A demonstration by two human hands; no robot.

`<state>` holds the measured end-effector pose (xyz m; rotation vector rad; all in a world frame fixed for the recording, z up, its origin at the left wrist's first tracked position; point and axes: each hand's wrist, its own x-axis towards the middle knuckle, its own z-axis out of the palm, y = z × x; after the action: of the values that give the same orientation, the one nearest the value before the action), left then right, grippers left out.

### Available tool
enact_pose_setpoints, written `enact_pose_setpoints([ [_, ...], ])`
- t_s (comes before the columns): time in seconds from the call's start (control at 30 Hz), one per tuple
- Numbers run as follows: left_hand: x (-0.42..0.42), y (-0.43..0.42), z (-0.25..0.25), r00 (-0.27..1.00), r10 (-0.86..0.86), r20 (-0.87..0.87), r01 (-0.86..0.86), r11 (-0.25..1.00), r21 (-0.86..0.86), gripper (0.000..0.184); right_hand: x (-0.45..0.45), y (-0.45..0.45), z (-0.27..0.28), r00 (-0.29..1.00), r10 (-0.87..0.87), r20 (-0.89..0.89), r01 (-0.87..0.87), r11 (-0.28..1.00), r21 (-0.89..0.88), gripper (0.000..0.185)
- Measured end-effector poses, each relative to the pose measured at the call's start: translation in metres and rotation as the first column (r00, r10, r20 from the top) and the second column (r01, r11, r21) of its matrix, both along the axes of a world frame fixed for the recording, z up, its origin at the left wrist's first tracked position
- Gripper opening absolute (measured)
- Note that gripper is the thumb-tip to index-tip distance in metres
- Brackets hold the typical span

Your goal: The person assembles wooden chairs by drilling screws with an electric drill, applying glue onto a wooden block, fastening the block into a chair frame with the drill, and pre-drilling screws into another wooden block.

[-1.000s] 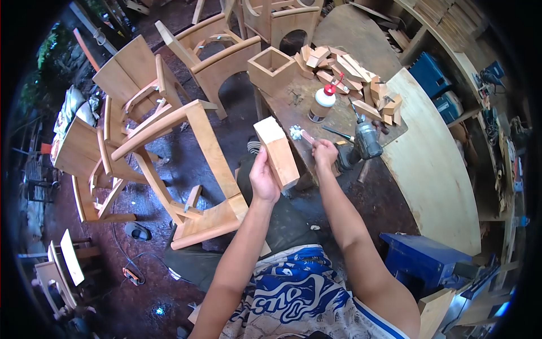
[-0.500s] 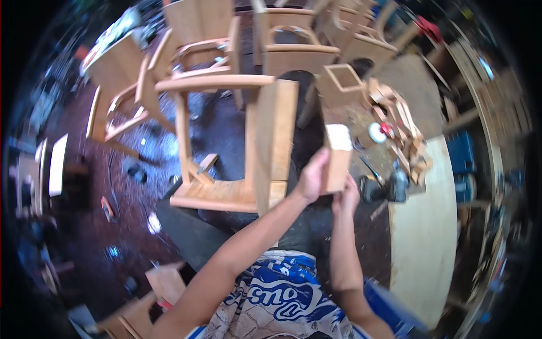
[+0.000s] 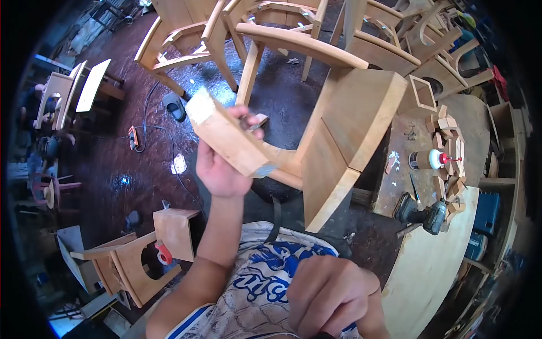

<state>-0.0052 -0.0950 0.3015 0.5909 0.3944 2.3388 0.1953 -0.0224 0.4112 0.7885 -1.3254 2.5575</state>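
Note:
My left hand (image 3: 223,179) is wrapped round a wooden block (image 3: 228,141), raised and tilted in front of me. One end of the block carries a white patch (image 3: 201,105) that looks like glue. Just beyond it, a partly built wooden chair (image 3: 358,121) rests on its side on a dark surface, its panel facing right. Close to my chest is my right hand (image 3: 333,294), with its fingers curled in; whatever they hold, if anything, is hidden. It is apart from the block and the chair.
On the bench at right are a glue bottle (image 3: 427,159) with a red tip, a cordless drill (image 3: 420,212) and several wood offcuts (image 3: 449,135). More wooden chairs (image 3: 180,42) stand at the back. A roll of red tape (image 3: 163,253) hangs at lower left; a slipper (image 3: 174,107) lies on the floor.
The block has moved from the right of the chair to the left in my left hand. My right hand has left it and drawn back to my chest. The view has turned.

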Motion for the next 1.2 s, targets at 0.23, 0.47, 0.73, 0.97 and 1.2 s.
enact_pose_setpoints([
  [0.23,-0.015,-0.066,-0.112,0.942,0.253,0.219,-0.141,0.894,-0.425,0.054,-0.036,-0.021,-0.009,0.990,-0.026,0.137,0.041,0.993,-0.110,0.011],
  [0.47,-0.039,-0.034,-0.176,0.982,0.186,0.044,-0.119,0.776,-0.620,0.057,-0.064,-0.042,-0.007,0.974,-0.143,0.177,0.162,0.982,-0.094,0.010],
  [0.73,-0.078,-0.004,-0.219,0.981,0.018,-0.195,-0.164,0.617,-0.770,0.047,-0.085,-0.059,-0.004,0.960,-0.259,0.110,0.276,0.943,-0.184,0.018],
  [0.97,-0.084,0.031,-0.229,0.857,-0.152,-0.493,-0.326,0.583,-0.745,0.053,-0.092,-0.060,-0.009,0.958,-0.261,0.116,0.283,0.921,-0.267,0.021],
  [1.2,-0.100,0.069,-0.274,0.533,-0.621,-0.575,-0.389,0.423,-0.818,0.061,-0.090,-0.031,-0.021,0.927,-0.365,-0.081,0.356,0.928,-0.107,0.018],
])
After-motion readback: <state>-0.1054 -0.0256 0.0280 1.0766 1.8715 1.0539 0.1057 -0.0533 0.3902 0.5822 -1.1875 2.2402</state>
